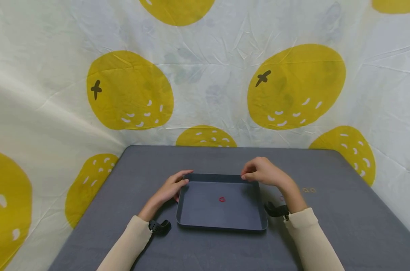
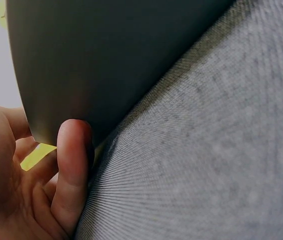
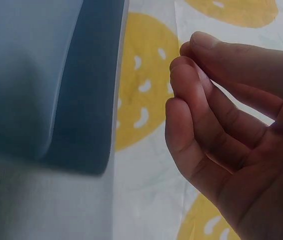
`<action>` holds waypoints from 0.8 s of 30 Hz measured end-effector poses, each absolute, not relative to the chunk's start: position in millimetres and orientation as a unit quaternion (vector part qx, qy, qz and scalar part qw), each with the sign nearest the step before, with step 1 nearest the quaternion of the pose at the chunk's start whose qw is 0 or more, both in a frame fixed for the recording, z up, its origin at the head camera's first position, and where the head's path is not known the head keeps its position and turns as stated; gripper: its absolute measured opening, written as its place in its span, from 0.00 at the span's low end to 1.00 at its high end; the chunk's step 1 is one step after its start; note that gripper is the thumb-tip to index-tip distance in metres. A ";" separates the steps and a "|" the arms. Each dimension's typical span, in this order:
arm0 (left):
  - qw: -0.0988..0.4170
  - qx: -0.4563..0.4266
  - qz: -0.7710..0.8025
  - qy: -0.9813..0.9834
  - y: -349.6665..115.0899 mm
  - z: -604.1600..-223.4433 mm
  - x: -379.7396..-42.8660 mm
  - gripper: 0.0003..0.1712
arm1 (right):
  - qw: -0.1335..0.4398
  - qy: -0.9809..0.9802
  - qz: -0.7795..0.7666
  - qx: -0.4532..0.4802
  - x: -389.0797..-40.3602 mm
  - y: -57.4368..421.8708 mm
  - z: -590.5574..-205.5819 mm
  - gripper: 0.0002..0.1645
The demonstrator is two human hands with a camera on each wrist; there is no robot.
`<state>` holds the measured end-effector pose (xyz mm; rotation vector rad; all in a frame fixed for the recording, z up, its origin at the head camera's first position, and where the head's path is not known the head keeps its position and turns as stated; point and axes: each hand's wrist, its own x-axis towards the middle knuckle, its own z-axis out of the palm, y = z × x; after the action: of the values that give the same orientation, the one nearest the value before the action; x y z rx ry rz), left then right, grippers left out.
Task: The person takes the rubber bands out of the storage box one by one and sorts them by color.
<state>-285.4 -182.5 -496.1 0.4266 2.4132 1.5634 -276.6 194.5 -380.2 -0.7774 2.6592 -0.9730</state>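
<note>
A dark grey rectangular tray (image 1: 221, 216) lies on the grey cloth. My left hand (image 1: 171, 188) grips its far left corner; in the left wrist view a finger (image 2: 74, 155) presses the tray's outer wall (image 2: 96, 55), with other fingers partly hidden behind it. Inside the tray is a small red rubber band (image 1: 222, 199). My right hand (image 1: 264, 172) is above the far right corner, fingers curled and thumb against the index fingertip. In the right wrist view this hand (image 3: 231, 135) stands apart from the tray rim (image 3: 116, 90), and nothing shows between the fingertips.
Right of the tray, two yellowish rubber bands (image 1: 308, 190) lie on the table (image 1: 340, 226). A reddish band (image 1: 282, 197) lies nearer, partly beside the right wrist. Black wrist devices (image 1: 276, 209) sit on both arms. A fruit-printed curtain (image 1: 211, 75) hangs behind the table.
</note>
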 end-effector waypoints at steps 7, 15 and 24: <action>0.118 0.149 0.536 0.823 -182.2 -495.7 -284.6 0.27 | 0.108 0.893 -0.342 -0.271 -280.4 177.7 -382.9 0.08; 0.121 0.153 0.537 0.821 -182.4 -495.0 -285.4 0.27 | 0.098 0.893 -0.320 -0.302 -282.7 160.4 -389.0 0.06; 0.117 0.155 0.530 0.826 -182.8 -493.5 -284.1 0.27 | 0.107 0.884 -0.310 -0.333 -285.9 142.7 -403.2 0.05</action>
<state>-284.1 -182.8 -493.5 0.4536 2.4166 1.5515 -285.9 142.7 -403.2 -0.9805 2.6024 -0.9114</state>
